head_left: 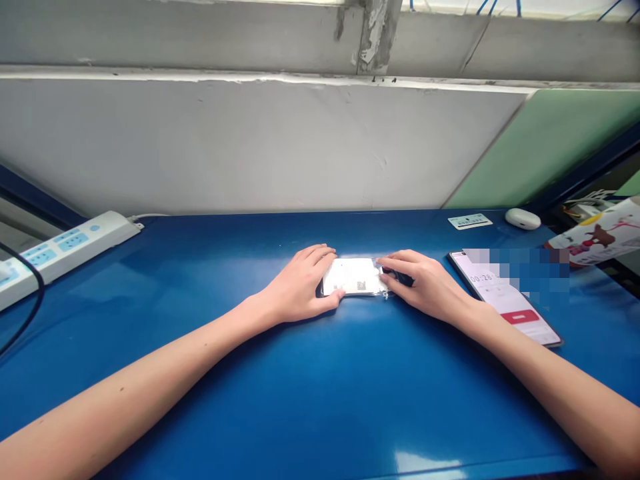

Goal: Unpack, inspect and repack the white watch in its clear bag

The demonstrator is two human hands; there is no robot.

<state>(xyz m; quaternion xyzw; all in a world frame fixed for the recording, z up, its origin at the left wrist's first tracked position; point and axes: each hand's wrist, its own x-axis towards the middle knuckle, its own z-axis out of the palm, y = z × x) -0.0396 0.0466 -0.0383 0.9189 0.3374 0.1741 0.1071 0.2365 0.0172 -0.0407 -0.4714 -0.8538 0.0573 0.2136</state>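
A small flat white packet [353, 277] in clear shiny wrapping lies on the blue table [300, 387], with a small dark square mark near its lower right. My left hand [305, 283] holds its left end, thumb along the near edge and fingers at the far edge. At the right end, my right hand [417, 280] pinches the clear wrapping between thumb and fingers. The packet's left edge is partly hidden by my left hand.
A white power strip [75, 250] with a black cable is at the left. Right of my right hand lies a phone [520, 313] showing a timer. Behind it are a card [470, 221], a white case [523, 219] and a printed package [600, 233]. A wall [250, 147] borders the table.
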